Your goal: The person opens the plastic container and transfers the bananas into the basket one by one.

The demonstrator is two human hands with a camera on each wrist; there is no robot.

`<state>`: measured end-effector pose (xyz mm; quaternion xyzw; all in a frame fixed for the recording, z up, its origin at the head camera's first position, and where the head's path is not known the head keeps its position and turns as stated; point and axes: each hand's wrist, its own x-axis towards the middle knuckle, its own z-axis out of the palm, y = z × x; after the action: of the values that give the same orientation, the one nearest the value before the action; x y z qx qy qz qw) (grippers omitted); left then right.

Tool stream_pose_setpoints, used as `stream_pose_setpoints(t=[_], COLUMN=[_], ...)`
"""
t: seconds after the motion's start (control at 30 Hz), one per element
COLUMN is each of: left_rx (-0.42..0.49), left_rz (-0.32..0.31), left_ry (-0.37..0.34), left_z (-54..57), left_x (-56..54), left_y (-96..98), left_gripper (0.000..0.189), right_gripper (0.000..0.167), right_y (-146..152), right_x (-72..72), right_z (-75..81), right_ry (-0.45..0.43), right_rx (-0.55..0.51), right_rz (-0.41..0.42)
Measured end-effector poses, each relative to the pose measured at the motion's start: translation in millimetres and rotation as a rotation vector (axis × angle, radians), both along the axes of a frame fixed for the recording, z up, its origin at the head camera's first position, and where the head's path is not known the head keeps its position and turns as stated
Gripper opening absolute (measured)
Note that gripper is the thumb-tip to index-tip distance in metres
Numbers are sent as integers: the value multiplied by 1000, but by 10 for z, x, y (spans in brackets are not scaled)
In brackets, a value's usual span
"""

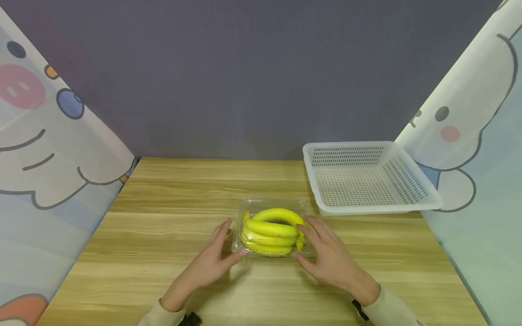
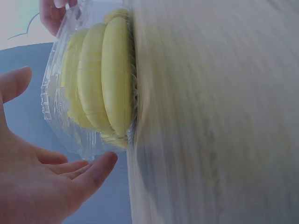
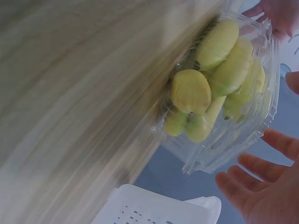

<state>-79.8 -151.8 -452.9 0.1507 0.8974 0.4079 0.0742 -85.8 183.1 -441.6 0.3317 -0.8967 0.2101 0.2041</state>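
A clear plastic clamshell box (image 1: 272,203) sits on the wooden table with a bunch of yellow bananas (image 1: 271,229) inside, its lid down over them. My left hand (image 1: 209,262) is at the box's left end, fingers spread and thumb by the near corner. At the right end is my right hand (image 1: 332,256), its fingers loosely extended beside the lid. In the left wrist view, fingertips of the left hand (image 2: 51,182) lie close to the box end; contact is hard to tell. The right wrist view has the right hand (image 3: 271,186) beside the lid's edge, thumb apart.
A white perforated plastic basket (image 1: 355,210) stands at the table's back right, just beyond the box. Behind the wooden table (image 1: 171,194) rises a dark grey panel (image 1: 244,81). Cartoon-printed sheets (image 1: 61,149) flank both sides.
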Motion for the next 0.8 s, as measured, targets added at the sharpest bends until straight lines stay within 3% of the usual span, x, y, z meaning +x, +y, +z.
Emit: stream_pose_setpoints(t=[0.63, 0.8], left_rx=[237, 296], left_rz=[-14, -25], left_ry=[-200, -247], left_z=[-55, -76], left_x=[-106, -96], left_y=[72, 61], left_gripper=[112, 116], right_gripper=[61, 68], right_y=[0, -24], right_x=[-139, -140], right_z=[-12, 16], right_ry=[13, -28], right_rx=[48, 78], right_rz=[40, 50])
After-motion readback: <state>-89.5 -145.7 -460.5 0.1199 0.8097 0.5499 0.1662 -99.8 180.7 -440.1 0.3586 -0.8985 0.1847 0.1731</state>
